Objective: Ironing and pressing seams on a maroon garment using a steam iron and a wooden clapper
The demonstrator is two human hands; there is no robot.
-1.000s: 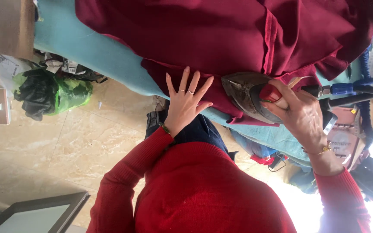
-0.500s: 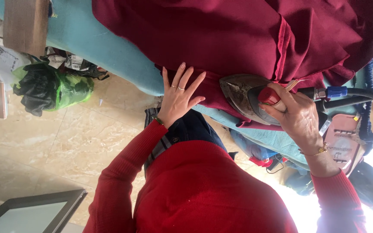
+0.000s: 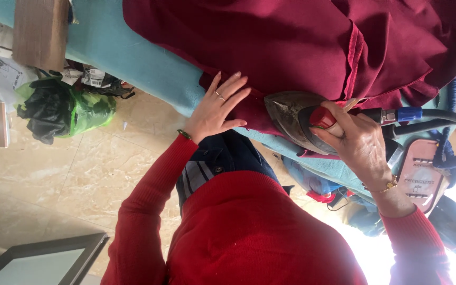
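A dark red garment lies spread over a light blue padded ironing surface. My left hand rests flat on the cloth's near edge, fingers spread, holding nothing. My right hand grips the red handle of a steam iron, whose metal soleplate sits on the garment's edge just right of my left hand. A hose with a blue fitting runs from the iron toward the right. I wear a red sweater.
A green and black plastic bag lies on the tiled floor beside the table. A pink iron rest sits at the right. A wooden board stands top left, a framed panel bottom left.
The view has shifted slightly. My left hand stays flat on the cloth, and the iron in my right hand remains at the garment's edge close to it.
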